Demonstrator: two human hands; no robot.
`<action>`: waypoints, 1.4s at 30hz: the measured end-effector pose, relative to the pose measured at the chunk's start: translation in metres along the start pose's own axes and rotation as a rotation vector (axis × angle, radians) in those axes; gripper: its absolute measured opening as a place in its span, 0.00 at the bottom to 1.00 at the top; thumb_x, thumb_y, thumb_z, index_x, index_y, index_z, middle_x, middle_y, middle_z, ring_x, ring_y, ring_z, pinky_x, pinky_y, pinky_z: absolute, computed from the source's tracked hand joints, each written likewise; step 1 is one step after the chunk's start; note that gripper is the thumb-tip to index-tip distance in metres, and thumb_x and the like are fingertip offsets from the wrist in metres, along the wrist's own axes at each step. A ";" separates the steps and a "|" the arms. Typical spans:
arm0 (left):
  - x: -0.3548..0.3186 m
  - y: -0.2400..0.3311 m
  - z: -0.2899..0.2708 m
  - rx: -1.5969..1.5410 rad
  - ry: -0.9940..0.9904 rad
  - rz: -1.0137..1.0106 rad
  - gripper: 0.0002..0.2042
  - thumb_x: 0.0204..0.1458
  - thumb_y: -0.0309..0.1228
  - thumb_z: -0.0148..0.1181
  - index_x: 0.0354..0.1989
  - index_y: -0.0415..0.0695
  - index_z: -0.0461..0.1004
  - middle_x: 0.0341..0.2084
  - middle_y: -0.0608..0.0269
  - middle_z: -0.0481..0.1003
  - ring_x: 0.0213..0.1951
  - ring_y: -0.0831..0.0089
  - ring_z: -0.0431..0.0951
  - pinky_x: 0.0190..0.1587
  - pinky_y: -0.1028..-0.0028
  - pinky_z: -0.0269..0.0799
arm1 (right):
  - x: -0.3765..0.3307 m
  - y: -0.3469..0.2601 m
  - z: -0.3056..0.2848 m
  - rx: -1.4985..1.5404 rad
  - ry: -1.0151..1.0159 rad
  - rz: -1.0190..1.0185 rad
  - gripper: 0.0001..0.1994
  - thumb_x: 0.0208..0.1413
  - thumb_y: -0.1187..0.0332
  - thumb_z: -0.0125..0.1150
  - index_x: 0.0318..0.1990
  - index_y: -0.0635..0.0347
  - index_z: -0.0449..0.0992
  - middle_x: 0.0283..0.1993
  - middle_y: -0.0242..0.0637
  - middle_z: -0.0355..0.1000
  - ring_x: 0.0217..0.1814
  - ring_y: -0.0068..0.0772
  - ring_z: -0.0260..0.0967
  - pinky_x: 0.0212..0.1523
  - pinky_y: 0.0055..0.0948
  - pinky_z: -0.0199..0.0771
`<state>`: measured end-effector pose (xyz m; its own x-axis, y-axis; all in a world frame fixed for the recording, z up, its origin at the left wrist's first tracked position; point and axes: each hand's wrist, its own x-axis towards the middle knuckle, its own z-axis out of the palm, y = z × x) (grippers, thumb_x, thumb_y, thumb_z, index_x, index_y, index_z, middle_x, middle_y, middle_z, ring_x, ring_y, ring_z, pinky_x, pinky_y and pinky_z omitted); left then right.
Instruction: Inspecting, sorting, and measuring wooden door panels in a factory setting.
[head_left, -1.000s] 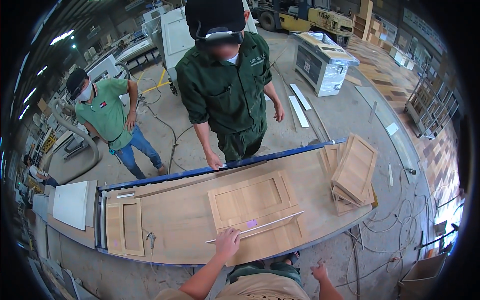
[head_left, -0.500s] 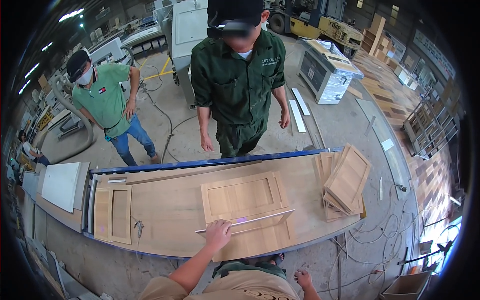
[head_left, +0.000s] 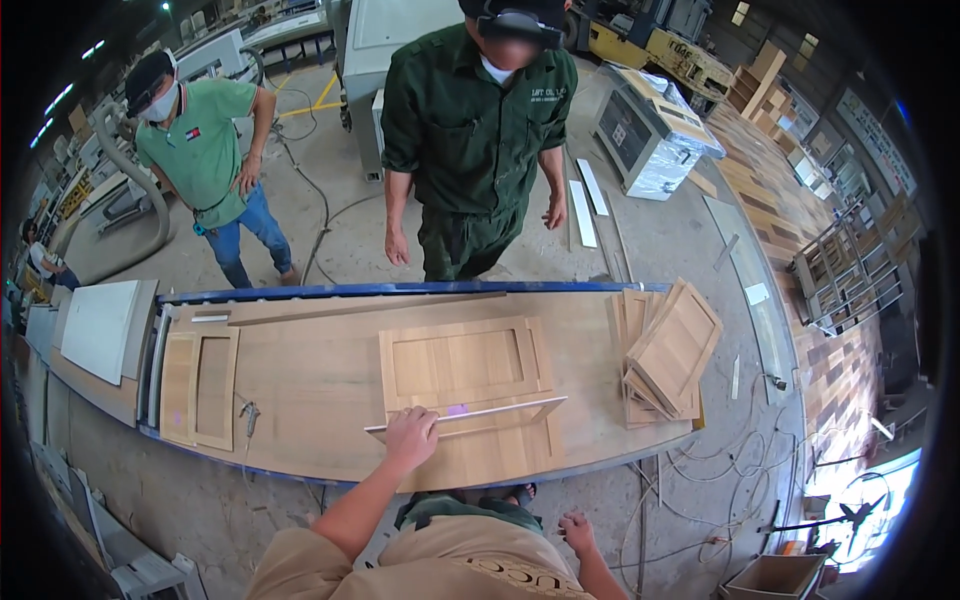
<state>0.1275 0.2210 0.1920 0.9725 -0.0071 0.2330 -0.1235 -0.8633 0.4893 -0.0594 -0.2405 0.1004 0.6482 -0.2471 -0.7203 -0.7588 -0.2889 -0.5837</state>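
My left hand (head_left: 412, 437) is closed round the left part of a framed wooden cabinet door (head_left: 480, 412), which stands tilted up on its edge so that mostly its thin side shows. Under and in front of it lies another wooden panel (head_left: 505, 455), partly hidden. Just beyond, a framed door (head_left: 455, 363) lies flat on top of a further panel. My right hand (head_left: 577, 533) hangs low beside my body, away from the table, with loosely bent fingers and nothing visible in it.
On the long table (head_left: 300, 370) are a stack of doors (head_left: 675, 350) at right, two frames (head_left: 200, 388) and an air blow gun (head_left: 249, 415) at left, and a long strip (head_left: 370, 309) behind. Two people (head_left: 480, 150) stand across the table. Hoses (head_left: 730, 500) lie on the floor.
The whole view has shifted, so the table sits slightly higher and further left. My left hand keeps its grip on the tilted door; my right hand still hangs by my side.
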 end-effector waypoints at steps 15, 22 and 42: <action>0.020 -0.027 0.014 0.017 -0.251 -0.036 0.11 0.49 0.29 0.61 0.42 0.50 0.74 0.37 0.59 0.78 0.41 0.55 0.79 0.42 0.55 0.73 | -0.019 -0.006 0.005 -0.012 -0.022 0.052 0.21 0.61 0.61 0.60 0.58 0.63 0.78 0.37 0.36 0.80 0.36 0.27 0.80 0.34 0.28 0.76; 0.016 -0.044 0.042 -0.074 -0.497 -0.123 0.20 0.48 0.29 0.59 0.53 0.53 0.75 0.41 0.56 0.78 0.46 0.51 0.80 0.47 0.55 0.76 | -0.037 0.007 -0.005 -0.060 -0.057 0.115 0.23 0.63 0.62 0.59 0.63 0.61 0.74 0.44 0.35 0.80 0.41 0.27 0.79 0.39 0.28 0.76; -0.090 -0.098 0.149 0.125 0.017 -0.712 0.34 0.54 0.38 0.64 0.70 0.41 0.62 0.67 0.45 0.64 0.71 0.49 0.60 0.71 0.49 0.57 | -0.042 -0.007 -0.019 -0.068 -0.055 0.155 0.21 0.65 0.63 0.58 0.63 0.60 0.74 0.46 0.35 0.80 0.42 0.27 0.78 0.41 0.28 0.75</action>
<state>0.0821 0.2310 -0.0025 0.8054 0.5854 -0.0927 0.5632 -0.7072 0.4275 -0.0803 -0.2452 0.1418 0.5180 -0.2429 -0.8202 -0.8420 -0.3137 -0.4389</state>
